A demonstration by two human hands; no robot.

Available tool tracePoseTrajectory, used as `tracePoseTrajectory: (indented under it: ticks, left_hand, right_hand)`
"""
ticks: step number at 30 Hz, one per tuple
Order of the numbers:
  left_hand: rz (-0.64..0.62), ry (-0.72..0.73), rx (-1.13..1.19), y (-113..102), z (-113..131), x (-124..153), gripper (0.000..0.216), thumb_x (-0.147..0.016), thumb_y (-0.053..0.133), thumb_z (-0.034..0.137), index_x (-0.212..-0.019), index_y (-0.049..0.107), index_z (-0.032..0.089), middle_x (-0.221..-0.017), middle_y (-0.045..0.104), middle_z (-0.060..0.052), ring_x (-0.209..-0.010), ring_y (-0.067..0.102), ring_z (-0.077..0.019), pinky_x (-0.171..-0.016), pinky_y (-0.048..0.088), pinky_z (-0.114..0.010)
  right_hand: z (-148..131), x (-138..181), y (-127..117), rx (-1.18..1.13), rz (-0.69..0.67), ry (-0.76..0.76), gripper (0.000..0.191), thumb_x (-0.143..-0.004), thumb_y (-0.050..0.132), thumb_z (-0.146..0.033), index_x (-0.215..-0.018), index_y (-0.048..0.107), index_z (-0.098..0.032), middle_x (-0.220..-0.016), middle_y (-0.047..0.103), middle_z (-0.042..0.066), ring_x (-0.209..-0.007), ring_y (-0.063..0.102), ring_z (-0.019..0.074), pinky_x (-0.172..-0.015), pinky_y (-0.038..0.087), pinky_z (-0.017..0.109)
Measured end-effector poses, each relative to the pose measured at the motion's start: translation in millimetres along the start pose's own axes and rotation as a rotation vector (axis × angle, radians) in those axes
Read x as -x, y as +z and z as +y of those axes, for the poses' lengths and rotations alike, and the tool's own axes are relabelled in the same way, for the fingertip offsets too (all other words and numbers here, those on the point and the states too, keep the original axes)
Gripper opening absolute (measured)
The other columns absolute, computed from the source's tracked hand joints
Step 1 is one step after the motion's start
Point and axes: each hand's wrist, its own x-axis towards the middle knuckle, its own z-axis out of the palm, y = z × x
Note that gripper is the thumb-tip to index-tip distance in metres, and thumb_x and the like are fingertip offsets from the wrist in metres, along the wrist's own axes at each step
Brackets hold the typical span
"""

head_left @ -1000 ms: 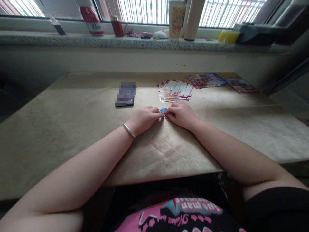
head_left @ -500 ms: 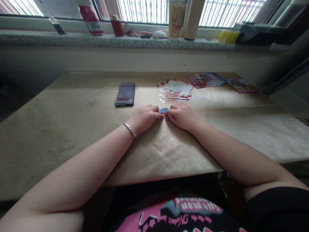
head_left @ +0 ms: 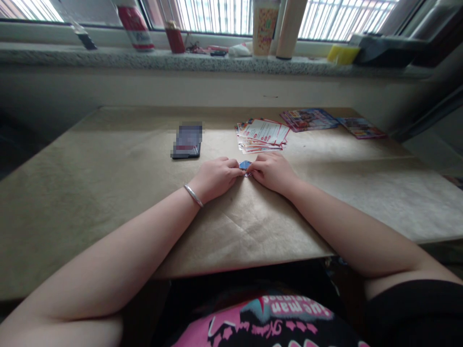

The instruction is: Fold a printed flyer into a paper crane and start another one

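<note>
My left hand (head_left: 219, 177) and my right hand (head_left: 272, 172) rest close together on the table. Between them is a small blue folded paper (head_left: 245, 165) with a peaked top edge and a shiny, paler lower part. Fingers of my left hand pinch its left side, while my right hand pinches its right side. Both hands cover much of the paper, so its full shape is hidden. Just beyond my fingers lies a fanned pile of printed cards (head_left: 265, 132) with red borders, some with white text sides up.
A dark phone (head_left: 188, 140), partly blurred out, lies left of the cards on the beige-covered table (head_left: 108, 193). Colourful packs (head_left: 309, 119) and another pack (head_left: 361, 127) lie at the back right. On the windowsill (head_left: 202, 62) stand a patterned cup (head_left: 265, 29), a tube and a red-and-white bottle (head_left: 135, 26).
Almost nothing differs. The fingers of my left hand have shifted very slightly at the paper; both hands stay on it in the same place.
</note>
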Motion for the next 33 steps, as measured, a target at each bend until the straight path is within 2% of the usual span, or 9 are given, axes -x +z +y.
tracePoseTrajectory:
  ticks: [7, 11, 15, 20, 33]
  left_hand:
    - [-0.013, 0.004, -0.063, -1.4, 3.7, -1.9, 0.027, -0.095, 0.05, 0.023, -0.105, 0.074, 0.026, -0.096, 0.069, -0.005, -0.085, 0.061, -0.0195, -0.068, 0.048, -0.03]
    - [-0.033, 0.003, -0.087, -2.1, 6.7, -3.2, 0.026, -0.094, 0.05, 0.021, -0.104, 0.074, 0.022, -0.097, 0.068, -0.007, -0.084, 0.059, -0.0199, -0.071, 0.049, -0.031]
    - [-0.035, 0.003, -0.071, -2.4, 6.2, -3.1, 0.028, -0.095, 0.048, 0.023, -0.103, 0.075, 0.022, -0.097, 0.068, -0.007, -0.084, 0.059, -0.0202, -0.071, 0.049, -0.032]
    - [-0.047, 0.023, -0.017, -5.5, 3.3, 0.7, 0.029, -0.093, 0.049, 0.02, -0.105, 0.075, 0.024, -0.093, 0.067, -0.006, -0.085, 0.06, -0.0196, -0.074, 0.051, -0.031]
    - [-0.067, -0.054, -0.059, -12.1, 7.8, 1.8, 0.032, -0.093, 0.046, 0.026, -0.096, 0.077, 0.022, -0.092, 0.069, -0.007, -0.082, 0.062, -0.0217, -0.069, 0.049, -0.033]
  right_hand:
    - [1.9, 0.9, 3.9, -0.002, 0.051, -0.015, 0.02, -0.088, 0.057, -0.025, -0.093, 0.077, -0.025, -0.083, 0.07, 0.004, -0.085, 0.06, 0.0202, -0.081, 0.035, 0.033]
    - [0.0, 5.3, 1.7, 0.071, 0.025, -0.055, 0.024, -0.091, 0.053, -0.022, -0.096, 0.076, -0.025, -0.088, 0.073, 0.004, -0.079, 0.06, 0.0183, -0.079, 0.036, 0.033]
    - [-1.8, 6.2, -1.1, 0.115, 0.019, -0.103, 0.023, -0.09, 0.055, -0.021, -0.094, 0.077, -0.025, -0.092, 0.073, 0.004, -0.086, 0.06, 0.0196, -0.084, 0.036, 0.034]
    - [0.6, 3.7, -4.1, 0.05, 0.023, -0.074, 0.019, -0.085, 0.061, -0.02, -0.089, 0.078, -0.026, -0.09, 0.072, 0.004, -0.092, 0.061, 0.0217, -0.086, 0.036, 0.036]
    - [13.3, 5.0, 1.5, -0.12, 0.07, -0.052, 0.023, -0.078, 0.062, -0.015, -0.084, 0.081, -0.028, -0.084, 0.073, 0.002, -0.08, 0.062, 0.0188, -0.081, 0.04, 0.034]
